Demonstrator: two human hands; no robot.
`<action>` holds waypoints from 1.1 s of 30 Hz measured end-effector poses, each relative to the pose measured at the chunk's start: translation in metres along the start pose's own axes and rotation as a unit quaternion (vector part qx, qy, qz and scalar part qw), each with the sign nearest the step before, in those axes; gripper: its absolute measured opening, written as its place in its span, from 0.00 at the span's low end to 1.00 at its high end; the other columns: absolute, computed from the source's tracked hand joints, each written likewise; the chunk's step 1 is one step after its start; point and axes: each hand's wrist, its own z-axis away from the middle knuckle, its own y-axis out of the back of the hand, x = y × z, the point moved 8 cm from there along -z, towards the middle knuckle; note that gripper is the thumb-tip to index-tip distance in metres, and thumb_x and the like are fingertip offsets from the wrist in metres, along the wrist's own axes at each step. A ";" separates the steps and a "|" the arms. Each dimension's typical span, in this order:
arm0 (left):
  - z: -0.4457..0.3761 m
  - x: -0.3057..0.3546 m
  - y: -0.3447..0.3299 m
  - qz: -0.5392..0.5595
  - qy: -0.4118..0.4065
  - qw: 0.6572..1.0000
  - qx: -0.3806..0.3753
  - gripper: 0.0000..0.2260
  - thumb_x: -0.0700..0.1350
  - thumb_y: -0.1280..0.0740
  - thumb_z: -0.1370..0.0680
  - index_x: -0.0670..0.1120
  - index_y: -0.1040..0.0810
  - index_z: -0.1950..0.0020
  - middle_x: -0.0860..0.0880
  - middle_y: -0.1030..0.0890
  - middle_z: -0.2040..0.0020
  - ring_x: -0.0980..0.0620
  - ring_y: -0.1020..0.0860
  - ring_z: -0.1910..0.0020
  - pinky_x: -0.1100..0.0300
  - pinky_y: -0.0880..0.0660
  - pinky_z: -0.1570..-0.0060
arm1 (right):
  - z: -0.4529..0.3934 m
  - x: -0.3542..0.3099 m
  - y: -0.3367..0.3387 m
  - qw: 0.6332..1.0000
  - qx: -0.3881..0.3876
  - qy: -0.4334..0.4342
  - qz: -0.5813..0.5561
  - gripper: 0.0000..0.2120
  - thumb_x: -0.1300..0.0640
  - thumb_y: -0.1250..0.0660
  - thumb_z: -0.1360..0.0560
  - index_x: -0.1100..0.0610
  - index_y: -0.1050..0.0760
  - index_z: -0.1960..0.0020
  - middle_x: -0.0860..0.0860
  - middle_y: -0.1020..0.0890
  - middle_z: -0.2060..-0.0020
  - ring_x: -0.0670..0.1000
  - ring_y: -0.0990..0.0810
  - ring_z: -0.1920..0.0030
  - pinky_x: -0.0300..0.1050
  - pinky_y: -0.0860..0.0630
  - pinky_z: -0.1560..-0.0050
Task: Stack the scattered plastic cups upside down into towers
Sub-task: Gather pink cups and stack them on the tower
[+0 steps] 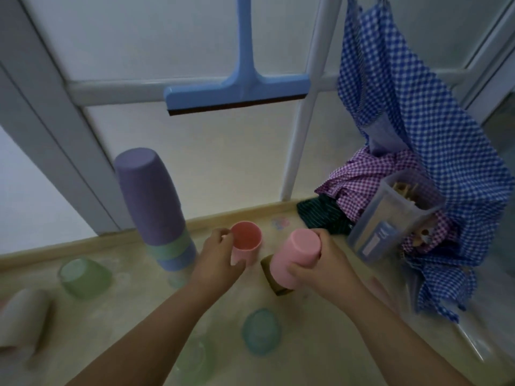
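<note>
A tall tower of upside-down cups, purple on top with green and blue rims below, stands at the back left of the floor. My left hand grips an upright pink cup by its rim. My right hand holds a second pink cup upside down, over a brown cup lying beneath it. Loose cups lie around: a green one, a beige one, a teal one and a pale green one.
A frosted glass door with a hanging blue squeegee closes the back. Checked cloths and a clear plastic container crowd the right side. A wooden threshold runs along the door's base.
</note>
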 end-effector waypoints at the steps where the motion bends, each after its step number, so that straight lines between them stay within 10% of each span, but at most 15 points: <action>1: -0.004 -0.001 -0.004 -0.004 0.002 1.000 -0.010 0.19 0.46 0.32 0.30 0.42 0.28 0.40 0.43 0.32 0.34 0.43 0.32 0.36 0.54 0.32 0.39 | -0.003 0.000 -0.001 1.000 -0.002 -0.002 0.003 0.30 0.57 0.24 0.38 0.47 0.36 0.41 0.46 0.26 0.48 0.49 0.26 0.45 0.38 0.29 0.56; 17: -0.007 0.000 -0.001 -0.017 -0.034 0.999 -0.030 0.07 0.45 0.35 0.27 0.45 0.21 0.52 0.47 0.23 0.43 0.44 0.27 0.44 0.52 0.27 0.47 | -0.037 -0.040 0.003 0.999 -0.003 0.050 -0.013 0.30 0.59 0.24 0.37 0.42 0.36 0.44 0.37 0.27 0.51 0.44 0.27 0.48 0.38 0.31 0.51; 24: 0.041 0.021 0.067 -0.001 -0.074 0.997 0.010 0.21 0.56 0.46 0.33 0.44 0.21 0.58 0.47 0.20 0.50 0.46 0.23 0.51 0.52 0.26 0.51 | -0.024 -0.121 0.013 0.989 0.008 0.144 -0.024 0.28 0.57 0.25 0.35 0.43 0.37 0.43 0.33 0.30 0.53 0.37 0.29 0.53 0.32 0.32 0.58; 33: 0.115 -0.027 0.166 -0.030 0.000 0.995 0.099 0.18 0.57 0.44 0.33 0.48 0.21 0.57 0.51 0.19 0.52 0.51 0.23 0.51 0.56 0.27 0.51 | -0.015 -0.228 -0.026 0.969 -0.003 0.232 -0.083 0.31 0.56 0.26 0.34 0.49 0.34 0.35 0.48 0.25 0.43 0.50 0.25 0.45 0.45 0.28 0.50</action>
